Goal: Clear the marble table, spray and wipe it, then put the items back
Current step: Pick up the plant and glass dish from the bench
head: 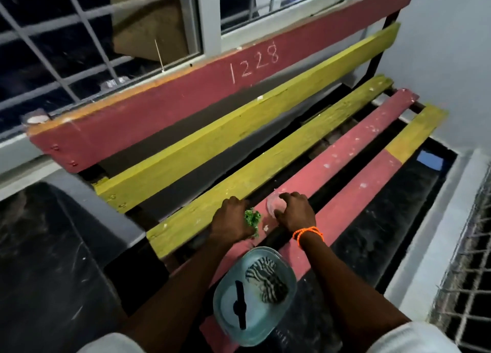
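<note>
Standing over the slatted bench, red and yellow under a barred window, we were parking things on it, by our reading either the clearing or the fetching-back step of the job. The marble table itself did not show in our view, so we could not tell whether it had been wiped.

At the bench's near end, across the red slats, lay a pale green tray carrying a striped cloth and a dark handled tool. Just beyond the tray, further along the bench, our right hand, an orange thread band at the wrist, had its fingers curled around a small clear cup resting on a red slat. Beside it, toward the bench's backrest, our left hand was closed on a sprig of green leaves over the yellow slat.

Whether cup and sprig were being set down or lifted, we could not tell. If set down, the next move called for letting go gently, keeping the cup off the gaps between slats, then turning away from the bench to find the spray.
</note>
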